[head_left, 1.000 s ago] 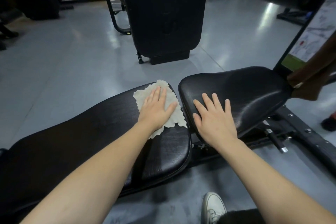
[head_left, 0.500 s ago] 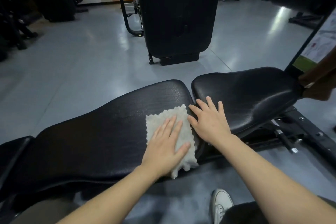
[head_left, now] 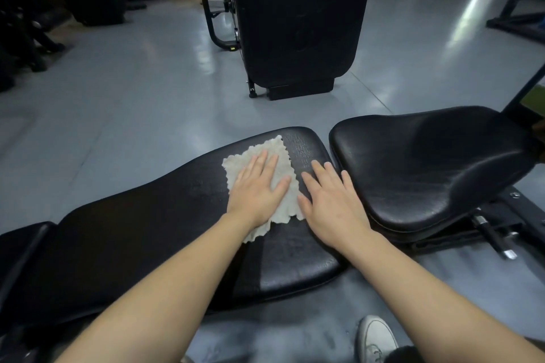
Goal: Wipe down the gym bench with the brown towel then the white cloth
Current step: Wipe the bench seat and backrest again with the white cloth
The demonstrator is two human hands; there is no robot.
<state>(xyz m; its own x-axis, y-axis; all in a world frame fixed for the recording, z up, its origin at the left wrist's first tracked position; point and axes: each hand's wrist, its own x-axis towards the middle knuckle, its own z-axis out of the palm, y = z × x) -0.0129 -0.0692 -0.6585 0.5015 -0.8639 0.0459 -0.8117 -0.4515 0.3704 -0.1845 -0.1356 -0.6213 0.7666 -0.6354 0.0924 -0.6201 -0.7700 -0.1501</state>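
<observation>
My left hand point(head_left: 259, 186) lies flat, fingers straight, pressing the white cloth point(head_left: 275, 156) onto the far end of the long bench pad point(head_left: 165, 215) so it drags evenly, while my right hand point(head_left: 330, 200), fingers spread, braces beside it.

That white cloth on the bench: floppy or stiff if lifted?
Probably floppy: the thin white cloth with ragged edges lies flat and wrinkled under the left hand. Likely light, and it should slide easily over the smooth black padded bench.
</observation>
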